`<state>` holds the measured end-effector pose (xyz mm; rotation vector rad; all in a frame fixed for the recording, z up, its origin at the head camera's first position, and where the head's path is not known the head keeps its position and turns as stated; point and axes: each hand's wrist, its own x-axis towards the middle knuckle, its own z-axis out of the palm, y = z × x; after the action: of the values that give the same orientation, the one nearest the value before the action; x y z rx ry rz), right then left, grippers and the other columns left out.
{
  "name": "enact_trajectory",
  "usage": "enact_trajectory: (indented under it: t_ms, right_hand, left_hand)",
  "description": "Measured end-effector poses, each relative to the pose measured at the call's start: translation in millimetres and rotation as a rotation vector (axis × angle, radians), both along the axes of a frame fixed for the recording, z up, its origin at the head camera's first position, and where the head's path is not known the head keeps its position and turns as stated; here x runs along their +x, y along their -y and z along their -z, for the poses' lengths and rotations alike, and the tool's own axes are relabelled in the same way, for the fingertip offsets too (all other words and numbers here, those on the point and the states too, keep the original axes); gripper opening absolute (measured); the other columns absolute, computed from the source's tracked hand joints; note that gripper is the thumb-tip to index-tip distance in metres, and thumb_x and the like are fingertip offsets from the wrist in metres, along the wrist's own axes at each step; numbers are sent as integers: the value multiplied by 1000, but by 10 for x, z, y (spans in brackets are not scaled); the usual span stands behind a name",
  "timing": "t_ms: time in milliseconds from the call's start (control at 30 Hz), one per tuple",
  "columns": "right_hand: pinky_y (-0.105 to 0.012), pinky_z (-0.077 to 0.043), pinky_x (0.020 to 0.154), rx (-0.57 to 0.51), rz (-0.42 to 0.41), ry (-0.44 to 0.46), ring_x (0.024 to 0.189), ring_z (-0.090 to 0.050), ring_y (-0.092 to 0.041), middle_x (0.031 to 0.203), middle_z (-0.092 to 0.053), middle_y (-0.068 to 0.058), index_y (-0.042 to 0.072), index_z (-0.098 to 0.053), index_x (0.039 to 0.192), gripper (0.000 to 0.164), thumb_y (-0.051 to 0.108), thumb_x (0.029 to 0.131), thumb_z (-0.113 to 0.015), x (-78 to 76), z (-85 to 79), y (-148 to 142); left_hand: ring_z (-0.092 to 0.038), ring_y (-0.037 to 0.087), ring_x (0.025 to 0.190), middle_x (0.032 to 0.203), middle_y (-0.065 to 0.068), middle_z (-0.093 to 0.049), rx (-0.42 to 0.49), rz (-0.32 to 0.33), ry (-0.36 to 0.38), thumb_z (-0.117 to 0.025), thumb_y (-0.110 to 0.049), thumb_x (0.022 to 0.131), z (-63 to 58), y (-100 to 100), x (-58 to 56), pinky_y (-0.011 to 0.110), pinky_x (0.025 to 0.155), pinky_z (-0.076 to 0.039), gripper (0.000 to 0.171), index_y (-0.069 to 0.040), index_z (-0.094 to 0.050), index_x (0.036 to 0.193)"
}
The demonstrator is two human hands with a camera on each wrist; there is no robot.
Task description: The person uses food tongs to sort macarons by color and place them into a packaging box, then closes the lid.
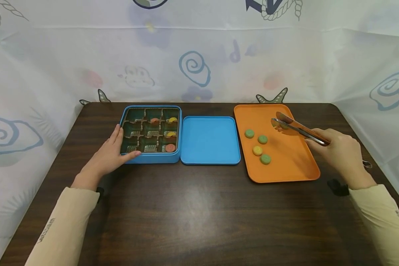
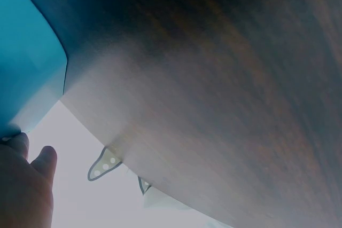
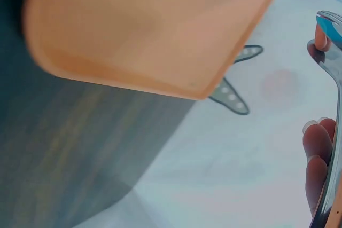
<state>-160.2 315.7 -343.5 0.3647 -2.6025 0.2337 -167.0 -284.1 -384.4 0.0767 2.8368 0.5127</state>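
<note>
My left hand [image 1: 108,153] rests on the left front corner of a blue box [image 1: 153,159], fingers stretched along its side and thumb on the front rim. Inside, a dark divided insert [image 1: 131,129] holds pink and yellow macaron-like pieces in its middle and right columns. My right hand [image 1: 340,151] grips metal tongs [image 1: 302,131] over an orange tray [image 1: 286,168]. In the right wrist view, a small orange-red piece [image 3: 320,39] shows between the tong tips. On the tray's left side lie several green pieces [image 1: 265,159] and one yellow piece [image 1: 257,150].
A flat blue lid or tray [image 1: 211,140] lies between the box and the orange tray. All stand toward the back of a dark wooden table [image 1: 193,214]. Behind it hangs a pale printed cloth [image 1: 219,66].
</note>
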Motion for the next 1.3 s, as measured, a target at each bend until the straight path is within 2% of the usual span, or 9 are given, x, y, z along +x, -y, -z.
enact_trajectory:
  t_ms: [233, 400, 533, 667, 900, 1133, 1300]
  right_hand:
    - [-26, -25, 40, 21, -51, -53, 43, -45, -21, 80, -69, -17, 5, -72, 105, 38, 17, 71, -81, -75, -135, 121]
    - [-23, -23, 40, 41, -101, -85, 43, -41, -15, 79, -69, -15, 8, -72, 106, 35, 25, 76, -78, -145, -251, 268]
    - [-24, -26, 42, 37, -136, -95, 45, -43, -15, 80, -69, -13, 9, -72, 107, 34, 28, 79, -76, -198, -342, 428]
    - [-25, -28, 43, 34, -194, -108, 45, -45, -17, 82, -70, -13, 8, -71, 110, 37, 24, 77, -77, -242, -419, 610]
    - [-23, -26, 42, 14, -282, -139, 44, -41, -13, 66, -62, -7, 11, -73, 103, 30, 19, 75, -79, -333, -506, 966]
    - [-29, -38, 43, 4, -368, -162, 48, -54, -19, 70, -66, -9, 7, -73, 105, 32, 23, 78, -77, -429, -558, 1320]
    - [-28, -38, 44, -10, -417, -162, 50, -55, -19, 74, -68, -9, 8, -72, 104, 32, 27, 79, -76, -512, -565, 1598]
  left_hand:
    - [-4, 51, 142, 156, 12, 26, -1, 0, -1, -46, -72, 84, 4, -4, -3, 70, 109, -14, 113, -3, 18, 148]
    - [-5, 52, 142, 156, 12, 26, -3, 1, -2, -45, -72, 84, 4, -15, 9, 70, 109, -14, 113, -3, 17, 148]
    - [-7, 53, 141, 156, 12, 25, -2, 0, -4, -46, -71, 84, 5, -13, 15, 71, 108, -14, 112, -3, 16, 149]
    - [-7, 54, 140, 156, 12, 26, -1, 2, 1, -45, -72, 84, 7, -9, 19, 71, 107, -15, 112, -3, 16, 148]
    - [-7, 53, 141, 156, 12, 26, 2, 9, 3, -45, -71, 85, 16, -11, 15, 71, 107, -15, 112, -3, 16, 148]
    - [-4, 52, 142, 155, 11, 28, 7, 11, 6, -45, -72, 84, 2, -11, 12, 70, 108, -14, 113, -3, 18, 148]
    - [-3, 52, 142, 155, 10, 29, 11, 11, 8, -45, -71, 85, -6, 6, 12, 70, 109, -14, 112, -3, 20, 147]
